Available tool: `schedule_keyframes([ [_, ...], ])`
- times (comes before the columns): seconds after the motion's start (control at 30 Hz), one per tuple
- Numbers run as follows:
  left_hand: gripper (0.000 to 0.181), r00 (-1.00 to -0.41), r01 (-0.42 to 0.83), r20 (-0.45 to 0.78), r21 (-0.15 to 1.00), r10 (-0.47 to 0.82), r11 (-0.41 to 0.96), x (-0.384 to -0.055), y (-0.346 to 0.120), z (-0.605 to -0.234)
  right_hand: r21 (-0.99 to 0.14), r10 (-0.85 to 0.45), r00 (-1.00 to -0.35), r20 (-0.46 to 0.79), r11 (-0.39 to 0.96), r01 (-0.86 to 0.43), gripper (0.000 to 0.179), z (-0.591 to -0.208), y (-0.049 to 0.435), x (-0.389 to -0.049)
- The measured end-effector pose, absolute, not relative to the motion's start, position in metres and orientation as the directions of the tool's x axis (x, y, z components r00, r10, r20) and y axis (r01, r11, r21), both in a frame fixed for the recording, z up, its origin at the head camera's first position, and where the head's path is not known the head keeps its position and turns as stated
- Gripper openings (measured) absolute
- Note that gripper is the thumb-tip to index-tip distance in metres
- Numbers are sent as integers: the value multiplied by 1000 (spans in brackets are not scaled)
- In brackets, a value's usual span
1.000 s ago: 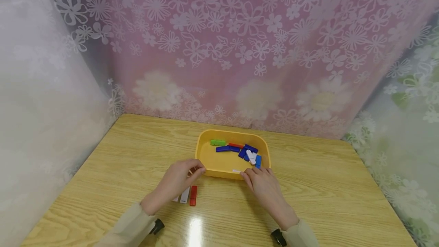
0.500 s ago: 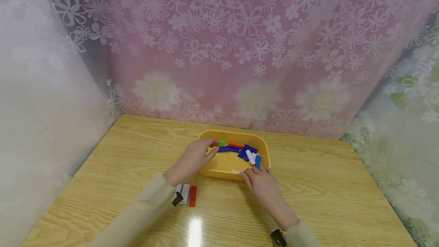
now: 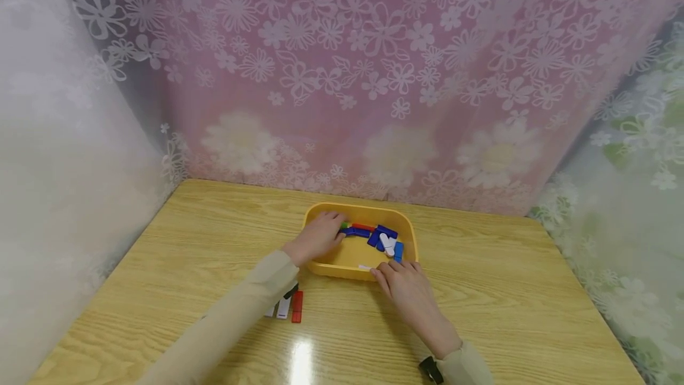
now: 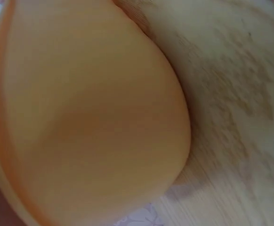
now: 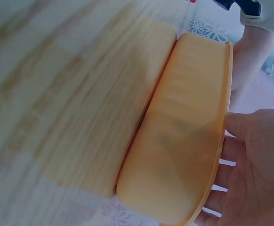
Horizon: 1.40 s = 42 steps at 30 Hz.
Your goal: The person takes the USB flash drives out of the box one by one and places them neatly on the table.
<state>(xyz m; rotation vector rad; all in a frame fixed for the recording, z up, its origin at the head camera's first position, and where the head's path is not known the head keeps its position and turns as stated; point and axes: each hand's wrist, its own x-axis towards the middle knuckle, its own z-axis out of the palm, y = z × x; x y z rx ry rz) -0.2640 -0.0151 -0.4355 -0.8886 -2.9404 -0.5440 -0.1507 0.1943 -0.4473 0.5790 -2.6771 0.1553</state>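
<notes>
A yellow plastic tray (image 3: 406, 224) stands on the wooden table, holding several small oblong blocks. My left hand (image 3: 317, 236) reaches over its left side. The fingertips and thumb are spread apart around a green block (image 3: 344, 226) and the left end of a row of dark blue blocks (image 3: 358, 233); whether they touch is hidden. My right hand (image 3: 411, 293) grips the near rim at the right. In the right wrist view the thumb of the right hand (image 5: 264, 155) lies on the rim with the fingers behind. The tray's outer wall (image 4: 94, 117) fills most of the left wrist view.
At the tray's right lie a white block (image 3: 387, 244) and a bright blue block (image 3: 398, 251); a red block (image 3: 363, 227) is at the back. On the table a red block (image 3: 297, 306) and white blocks (image 3: 283, 308) lie beside the left forearm. A flowered curtain (image 3: 320, 76) hangs behind.
My left hand has left the near-left rim of the tray and moved forward into it, to the green and dark blue blocks. The right hand stays on the rim.
</notes>
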Motion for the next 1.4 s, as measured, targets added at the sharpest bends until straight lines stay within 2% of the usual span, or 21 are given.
schedule_keyframes([
  [0.2, 44, -848, 521, 62, 277, 526, 807, -268, -14, -441, -20, -374, -831, 412, 908, -419, 18, -448, 194, -151],
  [0.43, 35, -839, 529, 20, 265, 544, 806, -267, -15, -444, -20, -374, -828, 417, 907, -420, 17, -448, 194, -150],
  [0.77, 31, -819, 550, -16, 265, 574, 792, -268, -15, -447, -34, -364, -849, 382, 913, -406, 20, -448, 194, -152],
  [0.93, 32, -800, 559, -31, 321, 599, 764, -270, -16, -446, -35, -369, -843, 391, 909, -415, 20, -447, 195, -152],
  [1.1, 33, -796, 533, -32, 435, 604, 726, -272, -17, -444, -35, -370, -844, 389, 909, -414, 20, -447, 194, -152],
  [1.3, 15, -801, 515, 4, 513, 598, 687, -269, -19, -437, -52, -359, -855, 373, 912, -406, 21, -447, 194, -152],
  [1.4, 13, -809, 522, 58, 527, 585, 670, -266, -20, -434, -52, -359, -854, 377, 912, -407, 21, -448, 194, -152],
])
